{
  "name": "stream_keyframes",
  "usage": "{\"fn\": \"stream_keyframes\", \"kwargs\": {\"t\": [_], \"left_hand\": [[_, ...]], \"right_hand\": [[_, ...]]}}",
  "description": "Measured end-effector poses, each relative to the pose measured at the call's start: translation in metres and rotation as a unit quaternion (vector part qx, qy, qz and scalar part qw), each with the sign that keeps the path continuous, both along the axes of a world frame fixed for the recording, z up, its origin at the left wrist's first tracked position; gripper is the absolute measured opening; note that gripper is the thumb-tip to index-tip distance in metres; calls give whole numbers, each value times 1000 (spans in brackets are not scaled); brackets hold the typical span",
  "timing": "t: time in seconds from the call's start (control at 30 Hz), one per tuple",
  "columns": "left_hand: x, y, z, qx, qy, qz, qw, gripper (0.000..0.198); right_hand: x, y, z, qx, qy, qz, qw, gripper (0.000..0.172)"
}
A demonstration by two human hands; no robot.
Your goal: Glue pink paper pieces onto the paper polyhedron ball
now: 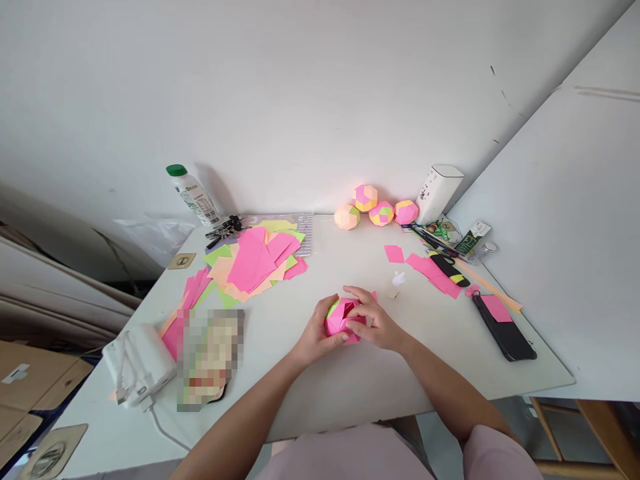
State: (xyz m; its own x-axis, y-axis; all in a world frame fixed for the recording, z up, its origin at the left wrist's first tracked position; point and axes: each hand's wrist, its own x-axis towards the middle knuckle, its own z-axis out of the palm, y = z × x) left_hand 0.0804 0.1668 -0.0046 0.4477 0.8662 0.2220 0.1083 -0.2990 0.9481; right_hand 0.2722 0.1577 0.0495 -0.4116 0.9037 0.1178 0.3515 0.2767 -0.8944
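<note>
Between my hands, just above the front of the desk, is a folded paper ball (336, 321), mostly pink with a green patch on its left. A dark gap shows in its upper side. My left hand (316, 337) wraps round the ball's left and near side. Over its right side, my right hand (375, 321) has its fingers bent onto the pink flaps at the gap; the fingertips are partly hidden there. Against the wall sit several finished-looking paper balls, among them a peach one (347, 217) and a pink and yellow one (406, 212).
A heap of coloured paper sheets (260, 260) lies at the left, beside keys (225, 230) and a bottle (194, 195). A white charger (143, 360) stands front left. To the right are pink slips (434, 273), a cutter (449, 269) and a black case (505, 330).
</note>
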Motion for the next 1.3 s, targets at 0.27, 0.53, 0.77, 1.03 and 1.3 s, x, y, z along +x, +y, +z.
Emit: {"fn": "stream_keyframes", "kwargs": {"t": [0.27,0.53,0.77,1.03,1.3], "left_hand": [[4,-5,-1,167,88,-21,982,71],[6,-10,-1,229,151,2,962,69],[11,-12,-4,298,160,35,941,82],[9,-11,-4,194,141,67,968,97],[9,-10,-4,239,150,64,957,90]], "right_hand": [[-4,-2,-2,-35,20,-17,999,13],[-10,-5,1,-52,23,-35,998,11],[-13,-10,0,-27,-26,-48,998,18],[-11,-9,-4,16,-49,-37,998,17],[-10,-9,-5,-2,-84,-8,996,17]]}}
